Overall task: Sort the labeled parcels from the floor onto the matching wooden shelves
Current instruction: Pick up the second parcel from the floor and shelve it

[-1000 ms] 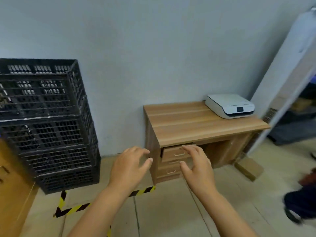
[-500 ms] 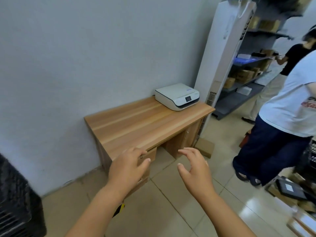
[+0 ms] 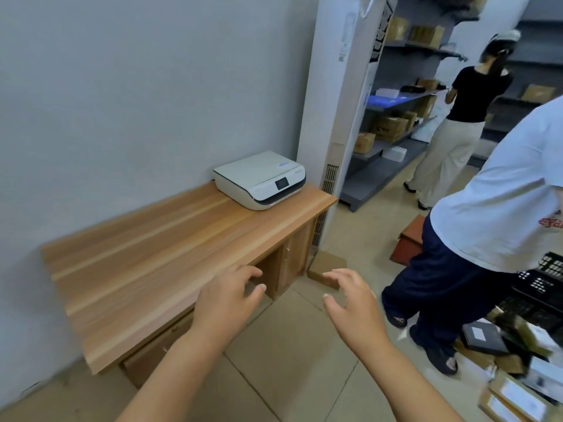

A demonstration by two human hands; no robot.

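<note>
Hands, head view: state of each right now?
Left hand: open, fingers curled, holding nothing.
Right hand: open, fingers curled, holding nothing.

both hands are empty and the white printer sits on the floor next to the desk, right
Not quite. Both the left hand and the right hand are empty, but the head view shows the white printer sitting on top of the wooden desk, at its far end, not on the floor.

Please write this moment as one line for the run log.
left hand: empty, open | right hand: empty, open | parcels: on floor at right, untouched | desk: holds printer | phase: approaching parcels
</note>
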